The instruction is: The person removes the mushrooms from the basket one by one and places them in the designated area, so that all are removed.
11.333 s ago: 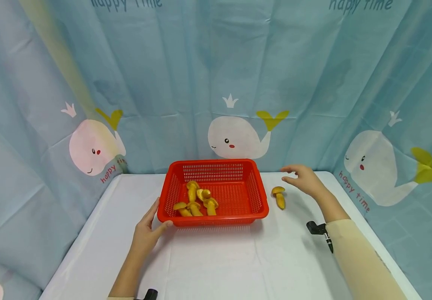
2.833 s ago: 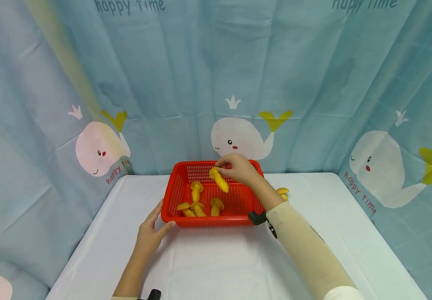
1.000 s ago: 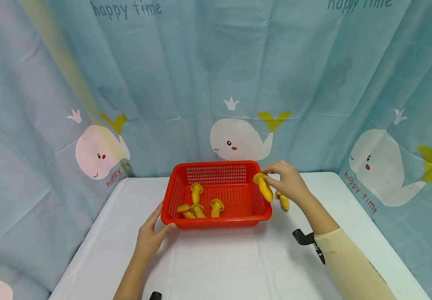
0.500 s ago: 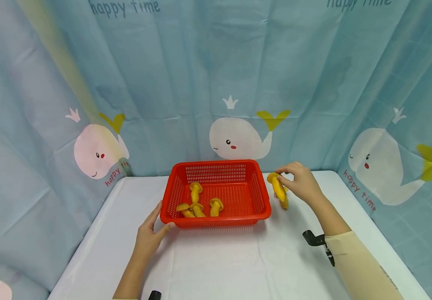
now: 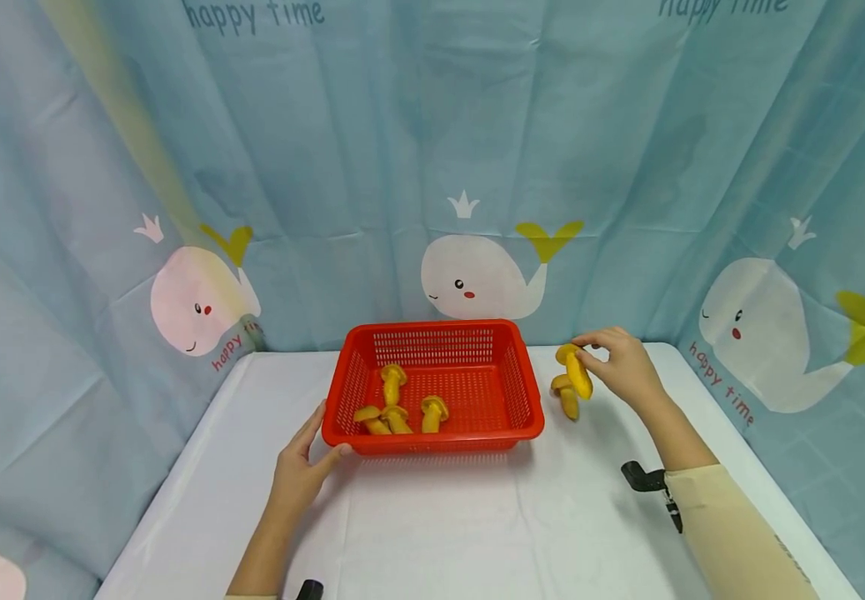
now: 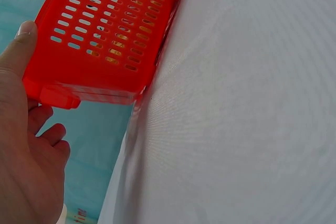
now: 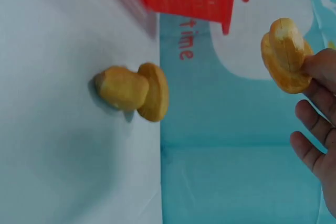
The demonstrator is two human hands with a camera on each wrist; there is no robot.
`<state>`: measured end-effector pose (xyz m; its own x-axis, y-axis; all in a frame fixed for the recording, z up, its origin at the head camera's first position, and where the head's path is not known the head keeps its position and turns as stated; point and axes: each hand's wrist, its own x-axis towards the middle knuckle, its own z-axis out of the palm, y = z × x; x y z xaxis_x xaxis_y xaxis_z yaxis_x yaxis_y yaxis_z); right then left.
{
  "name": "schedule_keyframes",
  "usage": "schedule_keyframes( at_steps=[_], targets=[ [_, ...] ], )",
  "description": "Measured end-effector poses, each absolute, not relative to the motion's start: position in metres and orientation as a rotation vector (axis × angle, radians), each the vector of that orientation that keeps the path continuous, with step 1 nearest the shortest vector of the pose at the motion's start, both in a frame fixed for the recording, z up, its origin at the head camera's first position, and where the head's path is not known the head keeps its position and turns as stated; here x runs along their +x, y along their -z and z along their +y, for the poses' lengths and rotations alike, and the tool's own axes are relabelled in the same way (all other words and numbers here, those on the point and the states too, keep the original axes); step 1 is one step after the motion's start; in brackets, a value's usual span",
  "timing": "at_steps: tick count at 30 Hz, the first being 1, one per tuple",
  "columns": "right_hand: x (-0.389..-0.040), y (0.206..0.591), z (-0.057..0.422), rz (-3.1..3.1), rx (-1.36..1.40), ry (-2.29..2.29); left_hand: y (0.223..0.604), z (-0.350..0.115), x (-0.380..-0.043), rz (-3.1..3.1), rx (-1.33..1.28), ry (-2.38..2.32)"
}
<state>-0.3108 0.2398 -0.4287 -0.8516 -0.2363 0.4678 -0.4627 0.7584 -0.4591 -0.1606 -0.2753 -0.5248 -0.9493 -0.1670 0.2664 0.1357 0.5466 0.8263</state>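
Between the thumb and fingers of my right hand (image 5: pixel 622 367), a yellow mushroom (image 5: pixel 578 375) is pinched near its cap, raised above the table right of the basket. A second mushroom (image 5: pixel 568 400) lies on the cloth just below it; in the right wrist view this lying mushroom (image 7: pixel 126 88) is apart from the held one. My left hand (image 5: pixel 297 477) grips the near left corner of a red plastic basket (image 5: pixel 440 442). In the left wrist view, the thumb lies against the basket's wall (image 6: pixel 79 72) and curled fingers are below the rim. Several mushrooms (image 5: pixel 392 385) lie in the basket's left half.
A white cloth covers the table (image 5: pixel 432 533). Behind it and at both sides hangs a blue curtain (image 5: pixel 342 167) printed with whales. Black camera mounts (image 5: pixel 642 477) sit at the wrists.
Within the last few seconds, my right hand has carried a mushroom out of the basket, over its right rim, to above the lying mushroom. My left hand keeps its place on the basket.
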Motion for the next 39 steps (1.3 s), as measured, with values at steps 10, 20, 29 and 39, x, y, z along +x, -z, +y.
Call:
schedule_keyframes(
  at_steps=[10,20,29,39],
  targets=[
    [-0.319,0.436,0.255,-2.573,0.485,-0.830,0.525,-0.276,-0.160,-2.474,0.023,1.361],
    [-0.328,0.448,0.269,-2.572,0.427,-0.863,0.527,-0.276,-0.160,-2.464,0.015,1.364],
    [-0.333,0.460,0.278,-2.606,0.338,-0.891,0.526,-0.275,-0.160,-2.460,0.013,1.348],
    [-0.342,0.478,0.288,-2.643,0.284,-0.938,0.527,-0.276,-0.161,-2.457,0.009,1.346]
  ],
)
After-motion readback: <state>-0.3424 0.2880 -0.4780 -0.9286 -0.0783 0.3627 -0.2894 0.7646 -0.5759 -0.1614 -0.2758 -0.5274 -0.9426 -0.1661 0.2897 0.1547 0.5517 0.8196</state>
